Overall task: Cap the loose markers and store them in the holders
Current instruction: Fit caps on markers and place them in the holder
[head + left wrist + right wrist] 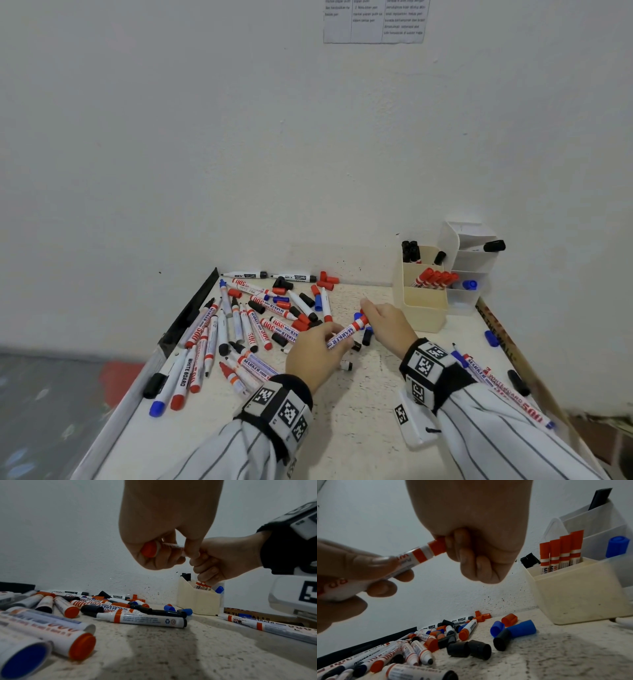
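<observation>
- The left hand [317, 351] is wrapped around the barrel of a white whiteboard marker with red bands and red lettering [344, 336], held in the air above the speckled off-white surface [370, 411].
- The right hand [388, 323] has its fingers curled tight around the red plastic cap [437, 547] at the marker's far end; in the right wrist view the cap sits against the marker's shoulder, though whether it has fully clicked home cannot be told.
- To do this step well, judging from the grip: keep cap and barrel in one straight line, push the two hands toward each other until the cap stops, then let the right hand release.
- Just beyond the right hand stands a cream plastic holder with stepped compartments [423, 308]; four capped red markers [433, 278] stand in its middle compartment, a fitting place for this one.
- A white plastic tiered holder [471, 263] stands behind it, holding a blue-capped marker [469, 284].
- To the left of the left hand lies a scatter of uncapped markers [236, 325]; loose black caps [469, 649] and blue caps [513, 628] lie below the hands.
- A likely slip is picking a wrong-coloured cap for the next marker; match colours first.
</observation>
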